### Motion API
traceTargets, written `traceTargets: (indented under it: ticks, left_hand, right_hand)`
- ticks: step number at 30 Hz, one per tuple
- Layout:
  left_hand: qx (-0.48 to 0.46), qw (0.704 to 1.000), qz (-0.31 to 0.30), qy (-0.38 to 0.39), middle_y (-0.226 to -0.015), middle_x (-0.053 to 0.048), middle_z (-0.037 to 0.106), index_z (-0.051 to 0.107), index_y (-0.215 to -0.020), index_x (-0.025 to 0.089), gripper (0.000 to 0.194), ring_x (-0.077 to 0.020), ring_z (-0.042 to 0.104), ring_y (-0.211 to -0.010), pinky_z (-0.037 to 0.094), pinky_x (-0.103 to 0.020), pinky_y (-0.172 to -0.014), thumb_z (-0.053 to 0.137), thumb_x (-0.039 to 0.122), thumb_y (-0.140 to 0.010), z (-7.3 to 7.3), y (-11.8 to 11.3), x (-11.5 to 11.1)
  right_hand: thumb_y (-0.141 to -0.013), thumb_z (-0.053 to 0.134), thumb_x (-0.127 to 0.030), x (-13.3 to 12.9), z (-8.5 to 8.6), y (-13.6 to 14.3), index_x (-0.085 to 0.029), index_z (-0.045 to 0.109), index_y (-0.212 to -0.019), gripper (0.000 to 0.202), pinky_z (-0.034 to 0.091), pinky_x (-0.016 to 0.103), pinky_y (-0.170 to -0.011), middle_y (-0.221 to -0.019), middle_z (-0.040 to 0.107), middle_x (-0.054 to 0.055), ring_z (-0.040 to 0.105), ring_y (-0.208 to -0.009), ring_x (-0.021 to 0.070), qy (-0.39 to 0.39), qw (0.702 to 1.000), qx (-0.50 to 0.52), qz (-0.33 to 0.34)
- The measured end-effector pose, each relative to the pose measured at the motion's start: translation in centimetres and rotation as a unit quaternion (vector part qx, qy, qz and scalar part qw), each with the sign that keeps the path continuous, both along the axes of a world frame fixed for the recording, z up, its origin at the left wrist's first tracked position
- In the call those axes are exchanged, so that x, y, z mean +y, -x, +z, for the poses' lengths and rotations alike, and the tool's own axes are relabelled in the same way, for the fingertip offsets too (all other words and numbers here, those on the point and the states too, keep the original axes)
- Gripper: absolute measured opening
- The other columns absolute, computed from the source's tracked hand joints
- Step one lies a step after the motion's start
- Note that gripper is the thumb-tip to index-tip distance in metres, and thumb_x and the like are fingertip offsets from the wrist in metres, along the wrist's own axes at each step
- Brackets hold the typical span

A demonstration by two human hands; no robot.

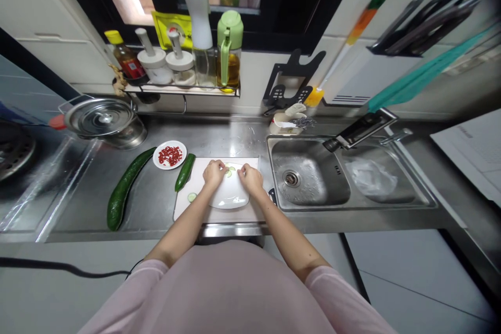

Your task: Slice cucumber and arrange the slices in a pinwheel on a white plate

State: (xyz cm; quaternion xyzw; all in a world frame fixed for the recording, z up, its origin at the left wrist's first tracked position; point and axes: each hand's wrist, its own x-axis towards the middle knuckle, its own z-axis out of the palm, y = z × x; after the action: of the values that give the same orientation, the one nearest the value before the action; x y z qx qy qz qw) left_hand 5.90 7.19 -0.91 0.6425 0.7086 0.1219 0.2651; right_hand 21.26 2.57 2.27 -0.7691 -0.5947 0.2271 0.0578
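Observation:
A white plate [229, 195] rests on the pale cutting board [187, 209], with a few thin cucumber slices [230, 169] at its far side. My left hand [214, 174] is over the plate's left side, its fingers pinched at the edge of a slice. Over the right side, my right hand [251, 177] has thumb and fingers drawn together; whatever is between them is too small to make out. One loose cucumber slice [191, 197] lies on the board's left part. A cut piece of cucumber [185, 172] leans across the board's upper left edge.
Left of the board are a small plate of chopped red chili [170, 155], a long green cucumber [127, 188] and a lidded steel pot [105, 120]. A double sink [313, 172] lies to the right. Bottles stand on a rack [183, 90] behind.

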Motion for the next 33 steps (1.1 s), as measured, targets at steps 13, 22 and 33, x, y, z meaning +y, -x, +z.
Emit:
traceTargets:
  ticks: [13,22,33]
  left_hand:
    - [-0.006,1.000,-0.011,-0.022,-0.102,-0.002,0.063,0.066,-0.090,0.026,0.020,-0.0169,0.060,-0.089,0.041,-0.025,-0.072,0.065,0.042,-0.077,0.9,0.6,-1.9]
    - [0.042,0.998,-0.043,-0.015,-0.103,-0.003,0.062,0.065,-0.092,0.027,0.018,-0.0181,0.060,-0.091,0.042,-0.026,-0.073,0.061,0.040,-0.081,0.8,0.5,-2.0]
    - [0.042,0.997,-0.064,-0.008,-0.107,-0.002,0.060,0.066,-0.094,0.027,0.019,-0.0181,0.059,-0.093,0.042,-0.026,-0.075,0.062,0.041,-0.081,0.6,1.1,-1.7]
  right_hand:
    - [-0.091,0.049,-0.038,-1.3,-0.6,-0.2,-0.023,0.060,-0.102,0.021,0.035,0.024,-0.068,-0.093,0.069,0.005,0.061,-0.088,0.0185,-0.011,1.000,-0.009,0.006]
    - [-0.094,0.047,-0.041,1.6,-0.9,1.5,-0.023,0.057,-0.107,0.024,0.038,0.027,-0.075,-0.104,0.068,0.007,0.062,-0.096,0.0193,0.016,0.999,-0.034,0.039]
    - [-0.094,0.045,-0.043,2.3,-1.1,1.5,-0.021,0.058,-0.107,0.028,0.039,0.028,-0.075,-0.102,0.069,0.009,0.062,-0.098,0.0211,0.029,0.999,-0.035,0.027]
